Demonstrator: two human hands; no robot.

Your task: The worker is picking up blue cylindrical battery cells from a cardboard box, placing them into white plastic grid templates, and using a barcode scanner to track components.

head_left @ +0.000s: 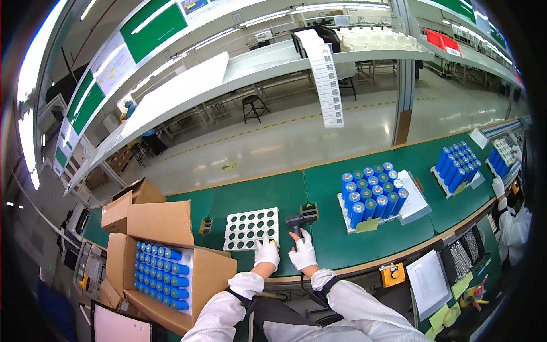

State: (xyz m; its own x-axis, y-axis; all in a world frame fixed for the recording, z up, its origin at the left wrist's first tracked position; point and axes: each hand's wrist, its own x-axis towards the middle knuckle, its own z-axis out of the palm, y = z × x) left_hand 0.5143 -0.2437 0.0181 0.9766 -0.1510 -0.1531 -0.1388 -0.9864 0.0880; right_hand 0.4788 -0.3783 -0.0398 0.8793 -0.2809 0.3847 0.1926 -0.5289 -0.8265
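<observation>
My left hand (pixel 266 254), in a white glove, is at the near right corner of a white cell holder (pixel 227 237) with rows of round holes. Its fingers lie over the holder's edge and seem to grip it; the fingertips are partly hidden. Just to the right, my gloved right hand (pixel 303 254) is closed round a black handheld scanner (pixel 294 221), whose cable hangs below the hand. The scanner's head is beside a small black stand (pixel 309 212). A cardboard box (pixel 213 273) at left holds rows of blue cylindrical cells (pixel 162 271).
Blue cells (pixel 373 194) stand in a holder to the right, beside papers. Farther right is another filled holder (pixel 457 165), near a co-worker's gloved hand (pixel 498 187). A label strip (pixel 329 85) hangs from the overhead shelf (pixel 256 71). A clipboard (pixel 427 282) lies at lower right.
</observation>
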